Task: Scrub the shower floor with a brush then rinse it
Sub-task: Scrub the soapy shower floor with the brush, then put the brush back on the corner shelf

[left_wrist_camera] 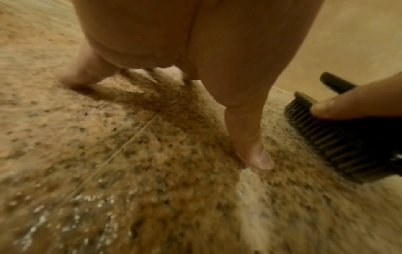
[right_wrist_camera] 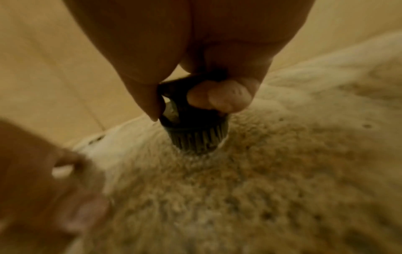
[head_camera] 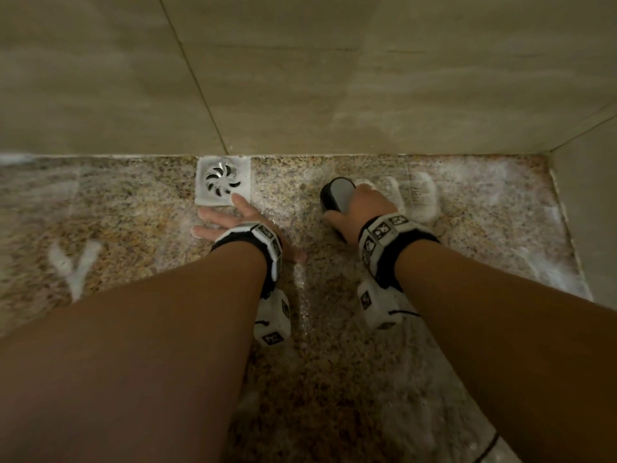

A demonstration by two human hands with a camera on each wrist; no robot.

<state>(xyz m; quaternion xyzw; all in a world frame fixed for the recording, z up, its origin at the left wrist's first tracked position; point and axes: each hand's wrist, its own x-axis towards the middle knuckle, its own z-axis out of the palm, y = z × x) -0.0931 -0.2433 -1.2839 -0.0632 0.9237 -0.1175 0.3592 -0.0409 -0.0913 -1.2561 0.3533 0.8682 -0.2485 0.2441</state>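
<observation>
The speckled granite shower floor is wet and streaked with white foam. My right hand grips a dark scrub brush with a grey top, bristles down on the floor near the back wall. In the right wrist view the fingers curl round the brush handle and its bristles press into the suds. My left hand lies flat on the floor with fingers spread, one fingertip at the edge of the drain. In the left wrist view its fingers press the stone and the brush sits at the right.
A square metal drain with a swirl grate sits against the back wall. Beige tiled walls close the back, and another wall closes the right side. Foam patches lie right of the brush and at the left.
</observation>
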